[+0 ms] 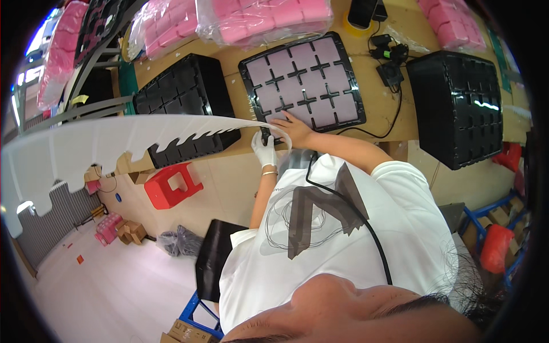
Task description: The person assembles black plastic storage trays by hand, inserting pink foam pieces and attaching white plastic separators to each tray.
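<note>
Observed from my remote station, by descending size.

1. White sheet [114, 143]: a long, thin sheet with one toothed edge. It runs from the left of the view to a narrow end at the near edge of the desk [231, 74], hanging past that edge over the floor. It bows along its length, so I judge it light, floppy and easily creased or torn at the notches. Best taken at the narrow end and supported further along, never by a single tooth.

2. Two stacks of black trays: right stack [463, 108] toward the desk's right edge, left stack [183, 97] toward the left, overhanging the near edge. Rigid and glossy, likely slippery.

3. Filled tray [305, 82]: mid-desk between the stacks, holding pale pink squares in a grid.

4. Right hand [296, 129]: bare, laid flat with fingers spread on the near rim of the filled tray, where the sheet's narrow end arrives.

5. Left hand [264, 150]: white-gloved, just beside the right at the desk's near edge, fingers raised toward the sheet's end. Whether it pinches the sheet I cannot tell.
</note>
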Available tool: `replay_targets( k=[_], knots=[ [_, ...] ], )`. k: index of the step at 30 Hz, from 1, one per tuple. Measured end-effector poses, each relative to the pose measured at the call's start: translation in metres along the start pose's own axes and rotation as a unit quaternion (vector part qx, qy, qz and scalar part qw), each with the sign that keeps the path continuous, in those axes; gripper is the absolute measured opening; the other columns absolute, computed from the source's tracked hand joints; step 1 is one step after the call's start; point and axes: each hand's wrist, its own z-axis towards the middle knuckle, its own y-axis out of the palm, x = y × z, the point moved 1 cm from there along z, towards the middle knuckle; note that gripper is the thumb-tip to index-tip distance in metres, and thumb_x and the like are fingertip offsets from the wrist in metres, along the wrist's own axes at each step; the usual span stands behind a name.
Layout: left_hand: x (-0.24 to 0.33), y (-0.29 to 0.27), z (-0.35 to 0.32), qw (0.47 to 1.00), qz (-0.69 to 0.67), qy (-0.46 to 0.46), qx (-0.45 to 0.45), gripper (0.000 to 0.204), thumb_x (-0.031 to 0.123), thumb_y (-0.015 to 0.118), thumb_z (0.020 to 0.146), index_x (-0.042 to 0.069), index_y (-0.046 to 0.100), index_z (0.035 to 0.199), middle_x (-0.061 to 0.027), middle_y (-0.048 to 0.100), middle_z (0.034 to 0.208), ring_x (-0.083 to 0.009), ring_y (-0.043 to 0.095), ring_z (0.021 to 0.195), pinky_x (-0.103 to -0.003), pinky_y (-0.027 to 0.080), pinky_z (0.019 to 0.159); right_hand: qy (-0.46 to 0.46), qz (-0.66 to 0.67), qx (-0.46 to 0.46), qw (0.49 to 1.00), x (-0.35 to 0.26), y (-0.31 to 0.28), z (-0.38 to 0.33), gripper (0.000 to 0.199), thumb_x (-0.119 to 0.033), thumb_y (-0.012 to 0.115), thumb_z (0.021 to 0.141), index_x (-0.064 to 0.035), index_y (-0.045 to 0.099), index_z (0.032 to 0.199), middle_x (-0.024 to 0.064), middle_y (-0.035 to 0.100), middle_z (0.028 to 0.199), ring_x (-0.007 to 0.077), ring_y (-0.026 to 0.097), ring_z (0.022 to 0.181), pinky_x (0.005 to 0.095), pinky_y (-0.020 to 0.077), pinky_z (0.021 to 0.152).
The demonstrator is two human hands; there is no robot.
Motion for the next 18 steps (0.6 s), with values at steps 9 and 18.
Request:
replay_targets(
  k=[9,18],
  knots=[
    [-0.024,-0.011,0.024,0.993,-0.1,-0.065,-0.01,0.034,0.011,0.071,0.087,-0.006,0.062,0.115,-0.0127,0.059,0.116,-0.0189,0.062,0.093,-0.03,0.053,0.082,0.03,0.19,0.044,0.98,-0.015,0.001,0.003,0.043,-0.036,0.043,0.101,-0.0112,0.056,0.134,0.0043,0.054,0.139,0.0245,0.038,0.138,0.0493,0.0186,0.119],
    [0.105,-0.052,0.023,0.97,-0.188,-0.092,-0.123,0.019,0.02,0.071,0.089,0.003,0.061,0.09,0.0012,0.059,0.082,-0.0075,0.052,0.075,-0.023,0.043,0.068,0.33,0.527,0.213,0.754,0.058,-0.089,-0.047,0.03,-0.026,0.048,0.101,-0.0035,0.067,0.104,0.0138,0.07,0.098,0.0279,0.062,0.1,0.0385,0.0468,0.091]
  ],
)
